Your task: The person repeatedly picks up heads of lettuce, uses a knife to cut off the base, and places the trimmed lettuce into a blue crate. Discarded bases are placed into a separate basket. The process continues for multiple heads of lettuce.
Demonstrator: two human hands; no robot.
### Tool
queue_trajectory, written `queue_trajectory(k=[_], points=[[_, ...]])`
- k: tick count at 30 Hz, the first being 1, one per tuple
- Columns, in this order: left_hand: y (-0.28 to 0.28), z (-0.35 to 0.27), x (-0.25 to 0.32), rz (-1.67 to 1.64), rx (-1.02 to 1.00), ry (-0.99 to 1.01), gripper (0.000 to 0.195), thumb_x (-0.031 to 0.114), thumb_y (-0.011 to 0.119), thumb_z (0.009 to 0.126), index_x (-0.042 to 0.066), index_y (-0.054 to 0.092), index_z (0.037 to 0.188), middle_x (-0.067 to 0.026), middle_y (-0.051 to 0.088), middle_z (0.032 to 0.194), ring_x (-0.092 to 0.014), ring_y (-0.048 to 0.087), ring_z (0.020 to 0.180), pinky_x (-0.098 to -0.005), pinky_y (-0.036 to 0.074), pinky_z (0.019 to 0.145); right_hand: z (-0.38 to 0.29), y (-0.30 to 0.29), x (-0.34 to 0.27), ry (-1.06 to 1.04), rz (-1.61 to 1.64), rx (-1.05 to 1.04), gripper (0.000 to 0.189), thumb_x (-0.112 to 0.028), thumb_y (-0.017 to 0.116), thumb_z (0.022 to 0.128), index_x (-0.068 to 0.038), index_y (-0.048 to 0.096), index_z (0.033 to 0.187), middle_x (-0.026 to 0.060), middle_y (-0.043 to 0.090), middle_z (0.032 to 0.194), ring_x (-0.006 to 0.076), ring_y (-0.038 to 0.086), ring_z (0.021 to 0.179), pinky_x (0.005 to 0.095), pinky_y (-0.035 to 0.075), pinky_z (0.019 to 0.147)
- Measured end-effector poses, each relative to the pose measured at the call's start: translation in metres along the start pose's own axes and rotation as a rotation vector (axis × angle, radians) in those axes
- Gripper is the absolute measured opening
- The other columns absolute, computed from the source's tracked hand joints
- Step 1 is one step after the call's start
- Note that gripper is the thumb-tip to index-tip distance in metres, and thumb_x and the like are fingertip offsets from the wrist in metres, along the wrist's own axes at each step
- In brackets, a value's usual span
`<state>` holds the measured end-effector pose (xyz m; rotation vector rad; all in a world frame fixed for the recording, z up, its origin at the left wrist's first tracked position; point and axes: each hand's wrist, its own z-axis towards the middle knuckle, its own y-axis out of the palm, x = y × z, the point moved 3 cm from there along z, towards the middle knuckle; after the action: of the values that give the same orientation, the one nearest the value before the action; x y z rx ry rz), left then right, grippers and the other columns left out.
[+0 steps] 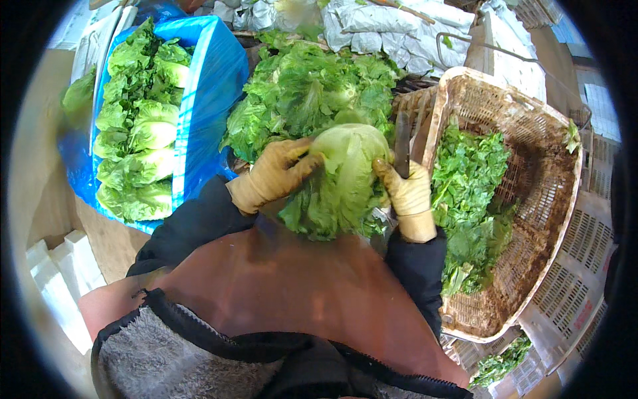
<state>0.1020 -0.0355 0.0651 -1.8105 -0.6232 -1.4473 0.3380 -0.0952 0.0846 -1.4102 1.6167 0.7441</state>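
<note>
A head of leafy lettuce (346,164) is held between my two gloved hands, its pale base towards the top and its leaves hanging towards my apron. My left hand (279,172), in a soiled yellowish glove, grips the head's left side. On its right side rest the fingertips of my right hand (406,194), gloved the same way. A knife with a dark, broad blade (402,144) points up from that right hand, its handle hidden in the glove. Just beyond lies a pile of loose green lettuce (314,90).
At left, a box lined with blue plastic (212,99) holds rows of lettuce heads (154,134). A muddy plastic crate (541,199) at right contains green leaves (466,199). Grey-white plastic sheeting (398,30) lies beyond the pile; white foam pieces (65,284) are at lower left.
</note>
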Motion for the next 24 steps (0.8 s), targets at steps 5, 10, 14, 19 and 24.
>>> queue_trajectory(k=[5, 10, 14, 19, 24], points=[[0.005, -0.011, -0.001, -0.358, -0.065, -0.09, 0.037, 0.028, 0.047, 0.102, -0.004, 0.062, 0.092, -0.0091, 0.061, 0.083, -0.019, 0.053, 0.076, -0.0324, 0.043, 0.068, 0.02, -0.041, -0.033, -0.049, -0.223, -0.05, 0.019, -0.018, 0.078, 0.082, -0.004, 0.073, 0.093, 0.0008, 0.068, 0.075, 0.0059, 0.055, 0.057, 0.0241, 0.044, 0.054], [0.03, -0.018, -0.019, -0.265, -0.317, -0.259, 0.036, 0.028, 0.046, 0.103, -0.003, 0.064, 0.108, -0.0113, 0.065, 0.097, -0.02, 0.057, 0.092, -0.0322, 0.046, 0.083, 0.052, -0.056, 0.0, -0.172, -0.251, 0.148, 0.037, -0.021, 0.077, 0.085, -0.002, 0.064, 0.115, 0.0061, 0.07, 0.095, 0.0121, 0.062, 0.081, 0.0283, 0.051, 0.072], [0.024, -0.02, -0.055, -0.167, -0.342, -0.355, 0.036, 0.024, 0.049, 0.102, 0.001, 0.058, 0.128, -0.0105, 0.062, 0.12, -0.019, 0.057, 0.108, -0.0326, 0.045, 0.096, 0.016, -0.036, 0.104, 0.554, -0.331, -0.216, 0.05, -0.044, 0.076, 0.083, -0.006, 0.059, 0.111, 0.0011, 0.053, 0.059, 0.016, 0.045, 0.042, 0.0321, 0.041, 0.042], [-0.021, -0.013, -0.099, -0.378, 0.404, -0.631, 0.035, 0.03, 0.049, 0.101, 0.003, 0.061, 0.118, -0.0085, 0.066, 0.105, -0.02, 0.066, 0.093, -0.0358, 0.055, 0.07, -0.006, -0.026, 0.127, 0.203, 0.49, -0.172, 0.066, -0.02, 0.083, 0.076, -0.006, 0.055, 0.134, 0.0021, 0.067, 0.082, 0.0112, 0.05, 0.041, 0.0235, 0.04, 0.037], [0.034, -0.009, -0.094, -0.951, -0.038, -0.712, 0.057, 0.028, 0.066, 0.093, 0.002, 0.045, 0.14, -0.0102, 0.057, 0.134, -0.018, 0.056, 0.121, -0.0335, 0.046, 0.102, -0.006, 0.023, 0.093, 0.312, 0.248, -0.309, 0.06, -0.003, 0.074, 0.081, -0.01, 0.055, 0.138, -0.0042, 0.063, 0.09, 0.0075, 0.057, 0.073, 0.0219, 0.049, 0.063]])
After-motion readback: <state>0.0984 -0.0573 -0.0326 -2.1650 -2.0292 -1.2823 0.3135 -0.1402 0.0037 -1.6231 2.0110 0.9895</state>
